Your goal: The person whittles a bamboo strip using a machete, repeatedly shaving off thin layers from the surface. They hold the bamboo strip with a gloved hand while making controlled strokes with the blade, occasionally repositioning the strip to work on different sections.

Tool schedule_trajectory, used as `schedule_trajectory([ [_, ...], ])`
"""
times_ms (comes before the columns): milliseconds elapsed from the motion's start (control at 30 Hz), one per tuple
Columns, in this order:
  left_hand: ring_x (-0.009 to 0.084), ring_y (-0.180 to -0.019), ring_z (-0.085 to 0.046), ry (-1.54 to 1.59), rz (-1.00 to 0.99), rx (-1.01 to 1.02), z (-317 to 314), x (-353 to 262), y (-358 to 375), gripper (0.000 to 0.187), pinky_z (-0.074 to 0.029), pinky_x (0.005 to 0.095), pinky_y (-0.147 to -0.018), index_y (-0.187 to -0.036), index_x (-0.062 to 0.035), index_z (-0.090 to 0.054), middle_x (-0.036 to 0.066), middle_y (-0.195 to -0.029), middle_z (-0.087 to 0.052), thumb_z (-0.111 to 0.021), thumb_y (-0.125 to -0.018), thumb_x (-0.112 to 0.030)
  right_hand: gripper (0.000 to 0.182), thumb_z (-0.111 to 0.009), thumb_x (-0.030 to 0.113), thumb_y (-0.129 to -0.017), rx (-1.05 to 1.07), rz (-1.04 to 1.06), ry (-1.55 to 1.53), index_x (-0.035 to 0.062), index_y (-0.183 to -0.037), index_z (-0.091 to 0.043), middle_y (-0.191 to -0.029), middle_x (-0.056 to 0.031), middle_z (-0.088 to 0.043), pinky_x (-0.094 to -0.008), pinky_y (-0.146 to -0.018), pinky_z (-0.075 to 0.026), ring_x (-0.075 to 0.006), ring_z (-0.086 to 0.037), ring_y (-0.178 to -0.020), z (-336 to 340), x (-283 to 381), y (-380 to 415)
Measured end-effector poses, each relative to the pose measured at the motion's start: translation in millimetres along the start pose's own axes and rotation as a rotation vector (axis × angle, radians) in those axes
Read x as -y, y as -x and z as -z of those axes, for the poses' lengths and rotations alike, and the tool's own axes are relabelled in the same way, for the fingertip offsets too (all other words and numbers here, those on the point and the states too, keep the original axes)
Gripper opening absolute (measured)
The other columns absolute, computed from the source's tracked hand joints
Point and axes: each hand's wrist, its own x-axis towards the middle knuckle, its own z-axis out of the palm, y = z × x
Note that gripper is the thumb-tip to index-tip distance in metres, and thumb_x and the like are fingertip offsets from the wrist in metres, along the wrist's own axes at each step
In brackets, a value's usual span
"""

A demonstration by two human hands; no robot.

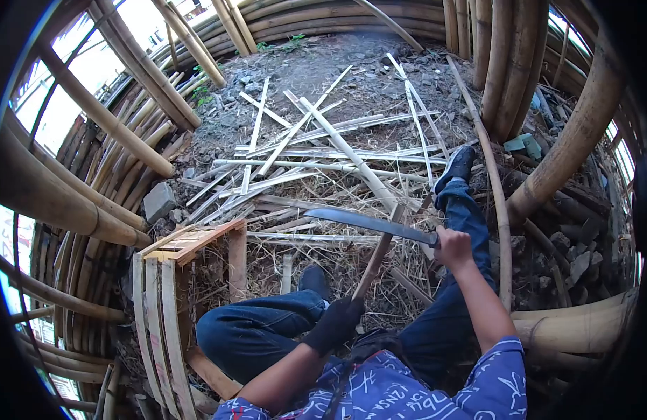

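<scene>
My right hand is bare and wrapped round the handle of a machete. Its long dark blade points left and crosses the upper part of a brown bamboo strip. The lower end of that strip is in my left hand, which wears a dark glove and is closed round it. The strip slants up and to the right between my legs. Just beyond it, a longer pale bamboo piece leans away over a pile of split bamboo strips on the ground.
A slatted wooden crate stands at my left, with a grey block beyond it. Thick bamboo poles rise on both sides. A long thin pole lies along my outstretched right leg, with rubble to its right.
</scene>
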Motion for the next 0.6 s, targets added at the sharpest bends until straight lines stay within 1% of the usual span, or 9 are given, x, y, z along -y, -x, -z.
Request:
schedule_trajectory([
  [33, 0.0198, -0.06, -0.056, 0.196, 0.256, 0.053, 3, -4, -3, 0.032, -0.044, 0.0318, -0.051, -0.091, -0.0024, -0.056, 0.011, -0.068, -0.056, -0.044, -0.097, -0.031, 0.023, -0.07, 0.013, -0.061, 0.027, 0.005, 0.037, 0.0091, -0.077, -0.054, -0.067, -0.0122, -0.063, -0.0417, -0.056, -0.052, -0.0306, -0.065, -0.062, -2, 1, 2],
  [67, 0.0198, -0.06, -0.056, 0.195, 0.253, 0.046, 4, -5, -5, 0.032, -0.044, 0.0318, -0.051, -0.091, -0.0024, -0.056, 0.011, -0.068, -0.056, -0.044, -0.097, -0.031, 0.023, -0.07, 0.013, -0.061, 0.022, 0.011, 0.037, 0.0091, -0.077, -0.054, -0.067, -0.0122, -0.063, -0.0417, -0.056, -0.052, -0.0306, -0.065, -0.062, 1, 4, 2],
  [167, 0.0196, -0.062, -0.056, 0.161, 0.202, 0.061, 2, -2, -4, 0.036, -0.044, 0.0333, -0.052, -0.088, -0.0024, -0.057, 0.01, -0.064, -0.055, -0.044, -0.096, -0.035, 0.011, -0.062, 0.011, -0.067, 0.02, 0.132, -0.036, 0.0086, -0.076, -0.055, -0.065, -0.0124, -0.061, -0.0437, -0.054, -0.05, -0.0319, -0.063, -0.06, 11, 20, 12],
  [233, 0.02, -0.063, -0.056, -0.025, -0.073, -0.035, -7, 3, 2, 0.035, -0.045, 0.0346, -0.053, -0.087, -0.0024, -0.056, 0.01, -0.065, -0.056, -0.045, -0.096, -0.034, 0.011, -0.062, 0.012, -0.068, 0.011, 0.131, -0.025, 0.0086, -0.076, -0.055, -0.064, -0.0126, -0.061, -0.0438, -0.054, -0.05, -0.0317, -0.064, -0.06, 19, 11, 6],
  [333, 0.0214, -0.063, -0.056, -0.15, -0.178, 0.03, -6, 3, 6, 0.035, -0.044, 0.0343, -0.054, -0.087, -0.0017, -0.057, 0.011, -0.067, -0.057, -0.046, -0.097, -0.033, 0.011, -0.062, 0.012, -0.07, -0.006, 0.019, 0.027, 0.008, -0.077, -0.054, -0.062, -0.0128, -0.06, -0.045, -0.054, -0.049, -0.033, -0.063, -0.06, 16, -7, 0],
  [467, 0.0192, -0.062, -0.056, -0.099, -0.119, 0.037, 0, -6, 1, 0.034, -0.044, 0.0337, -0.055, -0.088, -0.0021, -0.058, 0.009, -0.066, -0.056, -0.047, -0.097, -0.033, 0.011, -0.061, 0.009, -0.07, -0.062, -0.092, -0.042, 0.0071, -0.078, -0.054, -0.063, -0.0129, -0.059, -0.0459, -0.055, -0.049, -0.0363, -0.061, -0.06, 28, 0, 0],
  [533, 0.0319, -0.064, -0.058, 0.255, 0.456, 0.111, 9, -30, -7, 0.026, -0.047, 0.0411, -0.059, -0.093, -0.001, -0.054, 0.016, -0.072, -0.055, -0.044, -0.096, -0.025, 0.012, -0.06, 0.007, -0.068, -0.053, 0.003, -0.128, 0.007, -0.077, -0.053, -0.064, -0.0129, -0.059, -0.0459, -0.056, -0.049, -0.0358, -0.062, -0.062, 41, 18, 3],
  [567, 0.0319, -0.064, -0.058, 0.259, 0.457, 0.118, 11, -32, -11, 0.026, -0.047, 0.0411, -0.059, -0.093, -0.001, -0.054, 0.016, -0.072, -0.055, -0.044, -0.096, -0.025, 0.014, -0.061, 0.006, -0.066, -0.035, -0.002, -0.148, 0.0075, -0.076, -0.052, -0.065, -0.0125, -0.06, -0.0455, -0.056, -0.049, -0.0348, -0.062, -0.063, 39, 24, 7],
  [600, 0.0208, -0.061, -0.055, 0.233, 0.414, 0.096, 15, -33, -13, 0.03, -0.045, 0.0344, -0.056, -0.091, -0.0033, -0.056, 0.008, -0.068, -0.054, -0.044, -0.096, -0.031, 0.014, -0.061, 0.006, -0.066, -0.031, -0.006, -0.143, 0.0075, -0.076, -0.052, -0.065, -0.0125, -0.06, -0.0455, -0.056, -0.049, -0.0348, -0.062, -0.063, 36, 26, 7],
])
